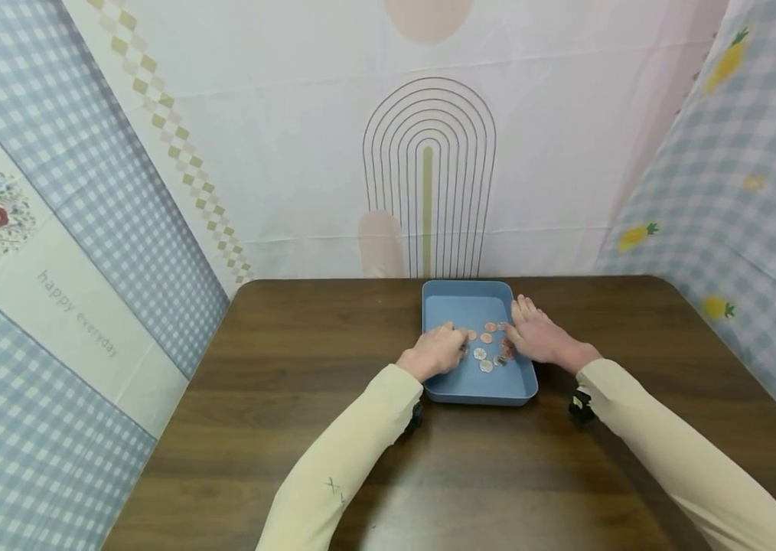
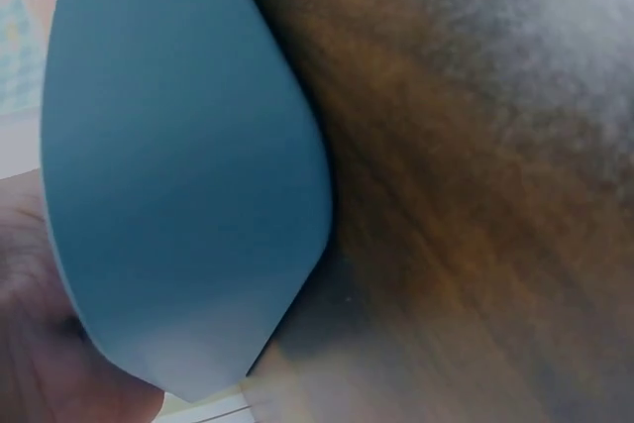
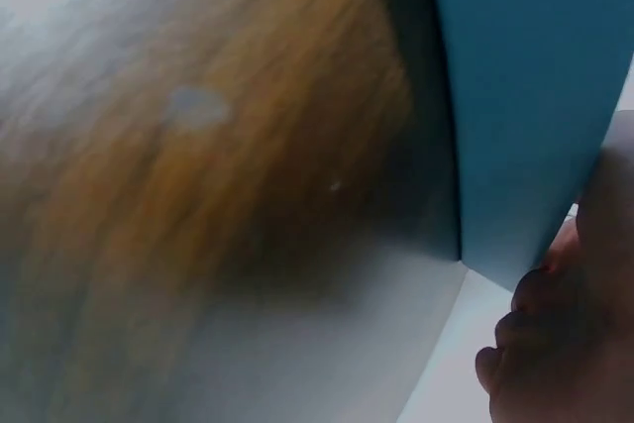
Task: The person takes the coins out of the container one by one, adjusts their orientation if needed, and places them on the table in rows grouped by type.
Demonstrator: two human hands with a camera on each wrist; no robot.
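Note:
A shallow blue tray (image 1: pixel 453 302) holds several copper-coloured and silver-coloured coins (image 1: pixel 487 337), lying loose on its floor. My left hand (image 1: pixel 438 350) reaches over the tray's left rim, fingers bent down at the coins on that side; whether it pinches one is hidden. Over the right rim lies my right hand (image 1: pixel 539 333), its fingers straight and pointing away from me. Its thumb side dips into the tray beside the right-hand coins. The wrist views show mainly the tray's outer wall (image 2: pixel 188 146), with part of the left hand (image 2: pixel 59 324) and right hand (image 3: pixel 565 344) beyond it.
The tray stands on a dark brown wooden table (image 1: pixel 319 329), near its back edge. Behind the table hangs a pale patterned cloth (image 1: pixel 305 176). Checked blue-and-white cloths flank it at left (image 1: pixel 105 153) and right (image 1: pixel 760 222).

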